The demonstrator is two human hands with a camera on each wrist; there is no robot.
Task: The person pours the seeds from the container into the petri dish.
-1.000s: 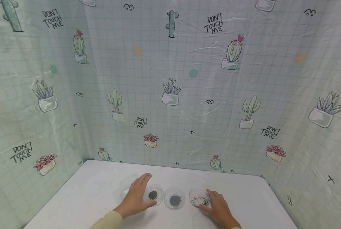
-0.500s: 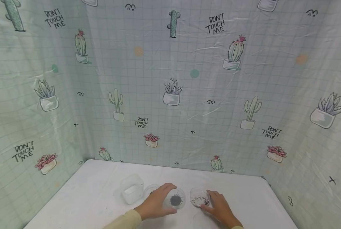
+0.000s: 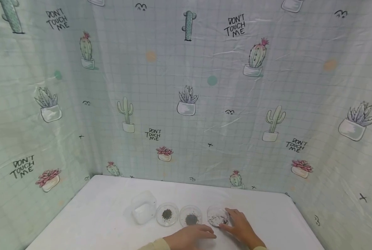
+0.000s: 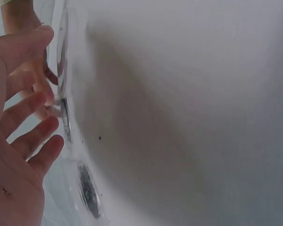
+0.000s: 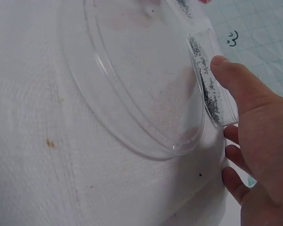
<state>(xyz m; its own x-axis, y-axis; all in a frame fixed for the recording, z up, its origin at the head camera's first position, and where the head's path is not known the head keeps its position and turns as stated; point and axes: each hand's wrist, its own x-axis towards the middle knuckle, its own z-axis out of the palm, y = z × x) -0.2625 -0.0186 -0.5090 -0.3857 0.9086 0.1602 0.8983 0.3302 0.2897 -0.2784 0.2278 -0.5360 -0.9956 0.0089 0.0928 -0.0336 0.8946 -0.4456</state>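
Note:
On the white table, three clear petri dishes stand in a row. The left petri dish (image 3: 167, 214) and the middle petri dish (image 3: 190, 216) each hold a small dark heap. Dark flakes are scattered in the right petri dish (image 3: 217, 216), and my right hand (image 3: 241, 230) grips its side between thumb and fingers. My left hand (image 3: 189, 238) hovers just in front of the middle dish, fingers loosely spread, holding nothing. A larger-looking clear round dish or lid (image 5: 106, 70) lies in front of the right dish; my left hand mostly hides it in the head view.
A translucent plastic tub (image 3: 143, 210) stands left of the dishes. A cactus-print curtain (image 3: 186, 139) closes off the back and sides of the table (image 3: 95, 211). A few dark specks lie on the cloth.
My left hand has moved right and nearer, from beside the left dish, past the middle one, to in front of it, uncovering the tub and left dish. My right hand stays at the right dish.

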